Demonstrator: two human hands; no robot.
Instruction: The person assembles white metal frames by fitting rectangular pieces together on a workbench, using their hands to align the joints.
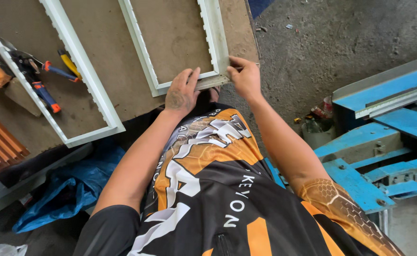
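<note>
A white rectangular frame (139, 45) of ribbed profile lies on a brown worktable (109, 57). My left hand (182, 92) rests flat on the frame's near edge, fingers spread over a grey metal strip (212, 81) that runs along that edge. My right hand (245, 78) pinches the frame's near right corner, thumb and fingers closed on the corner and the strip's end. I stand close against the table edge, and my orange and black shirt fills the lower view.
A second white frame (83, 71) lies to the left. Inside it sit pliers (40, 83) with blue and orange handles and a yellow-handled tool (68, 61). Blue plastic sheeting (71, 187) lies below the table. A blue metal machine (384, 142) stands at right, with bottles (315, 118) beside it.
</note>
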